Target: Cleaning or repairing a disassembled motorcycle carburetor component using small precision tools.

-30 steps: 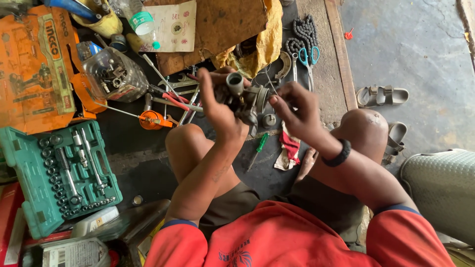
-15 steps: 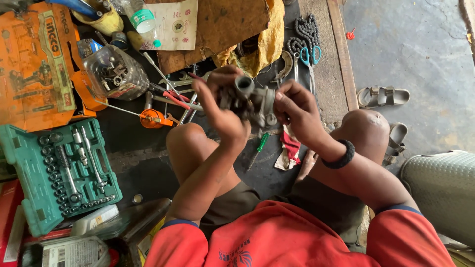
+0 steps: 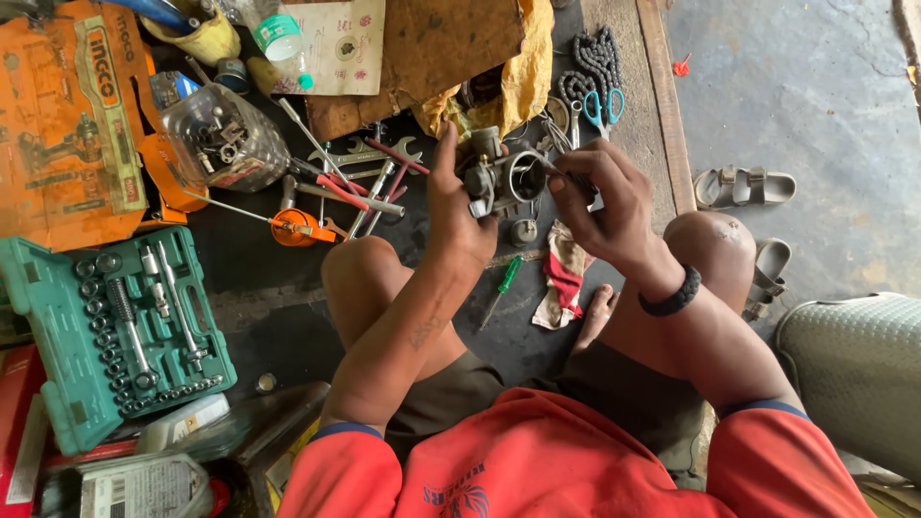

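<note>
left hand (image 3: 459,216) grips carburetor (image 3: 499,177); right hand (image 3: 604,206) touches it.

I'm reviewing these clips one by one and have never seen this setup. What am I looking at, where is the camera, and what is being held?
There is no machine: a person sits on the floor, filmed from a camera on their own head looking down. The left hand holds a small grey metal engine part. The right hand pinches a thin tool whose tip is at the part's round opening. On the floor lie a green socket set, spanners, a green screwdriver, a rag, blue scissors, a chain and sandals.
</note>
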